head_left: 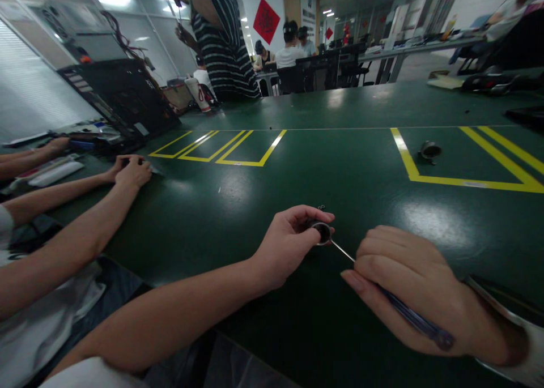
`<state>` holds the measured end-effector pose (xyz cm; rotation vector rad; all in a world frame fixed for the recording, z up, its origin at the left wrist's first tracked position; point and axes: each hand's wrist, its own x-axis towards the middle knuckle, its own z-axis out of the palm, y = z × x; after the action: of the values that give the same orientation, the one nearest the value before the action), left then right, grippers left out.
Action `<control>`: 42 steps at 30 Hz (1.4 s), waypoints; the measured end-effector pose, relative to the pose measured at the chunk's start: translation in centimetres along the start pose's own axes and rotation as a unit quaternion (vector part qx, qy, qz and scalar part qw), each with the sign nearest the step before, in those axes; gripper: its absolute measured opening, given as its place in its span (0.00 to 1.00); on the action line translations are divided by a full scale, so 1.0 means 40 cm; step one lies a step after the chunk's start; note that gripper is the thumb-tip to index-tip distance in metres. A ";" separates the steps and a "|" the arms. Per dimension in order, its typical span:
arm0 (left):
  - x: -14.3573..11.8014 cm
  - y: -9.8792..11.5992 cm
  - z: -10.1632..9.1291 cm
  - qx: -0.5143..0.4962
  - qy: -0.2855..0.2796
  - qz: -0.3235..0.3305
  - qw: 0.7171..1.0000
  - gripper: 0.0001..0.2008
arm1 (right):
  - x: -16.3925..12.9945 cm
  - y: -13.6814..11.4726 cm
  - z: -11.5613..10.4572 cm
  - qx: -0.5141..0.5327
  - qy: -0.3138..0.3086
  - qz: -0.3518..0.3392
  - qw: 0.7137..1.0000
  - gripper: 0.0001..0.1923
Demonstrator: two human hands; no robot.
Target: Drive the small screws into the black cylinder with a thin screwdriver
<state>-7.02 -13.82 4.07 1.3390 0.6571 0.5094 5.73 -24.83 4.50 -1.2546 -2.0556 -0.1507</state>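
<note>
Worktop (365,167) is dark green, glossy, marked with yellow tape outlines, in a long lit workroom. Left hand (289,243) pinches one small metal cup (322,233) on the worktop, fingers closed round it. Right hand (419,297) is closed on one screwdriver (399,308), tip in the cup. One second cup (430,149) sits well apart inside a tape outline. Two co-worker's hands (131,171) rest at left.

We see a green table (361,167) with yellow tape outlines (221,147), a small metal cup (430,149) inside the right outline, an open computer case (123,99) far left (cables spilling out), a paper cup (198,93), and a co-worker's hand (132,171) flat beside it.
</note>
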 end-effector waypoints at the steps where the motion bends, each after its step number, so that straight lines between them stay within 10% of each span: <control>1: 0.000 0.000 -0.001 -0.003 -0.003 -0.003 1.000 0.06 | 0.000 -0.001 0.000 -0.001 -0.002 0.002 1.000 0.09; 7: 0.002 -0.005 -0.012 -0.026 -0.050 -0.021 0.998 0.05 | -0.005 -0.006 -0.037 0.049 0.060 -0.002 0.997 0.07; 12: -0.010 -0.004 -0.013 0.014 -0.176 -0.050 0.983 0.07 | 0.004 0.047 -0.038 0.119 0.168 0.237 0.950 0.08; 17: -0.022 0.003 -0.010 0.085 -0.275 -0.017 0.958 0.13 | 0.015 0.123 0.009 0.288 0.070 0.380 0.876 0.14; 32: -0.023 -0.002 -0.011 0.098 -0.257 -0.022 0.961 0.18 | 0.015 0.139 0.027 0.232 0.033 0.389 0.891 0.15; 42: -0.017 0.005 -0.007 -0.006 -0.119 -0.071 0.990 0.13 | 0.022 0.111 -0.015 0.123 -0.013 0.355 0.927 0.18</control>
<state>-7.70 -14.07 4.35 1.3058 0.5465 0.2339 9.40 -22.14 4.38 -1.7442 -1.4607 0.4465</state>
